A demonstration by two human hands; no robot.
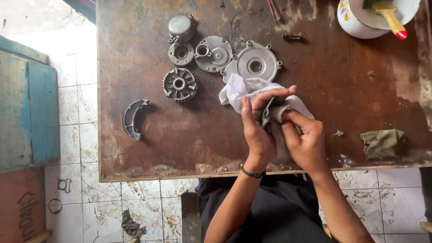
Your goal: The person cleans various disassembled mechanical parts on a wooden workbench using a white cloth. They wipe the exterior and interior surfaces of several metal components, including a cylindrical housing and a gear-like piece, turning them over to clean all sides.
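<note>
My left hand [258, 123] and my right hand [306, 139] meet over the near edge of a worn brown table [148, 130]. Together they grip a curved grey metal part [269, 112] wrapped in a white cloth [238, 90]. The cloth spills out to the upper left of my fingers. Most of the metal part is hidden by the cloth and my hands. A black band sits on my left wrist.
Several round metal engine parts lie at the back: a finned disc [179, 84], two cover plates [213, 54] [255, 63], a small cap [181, 27]. A curved brake shoe [132, 118] lies left. A dirty green rag [381, 143] lies right; a white bowl [360, 18] with a brush stands top right.
</note>
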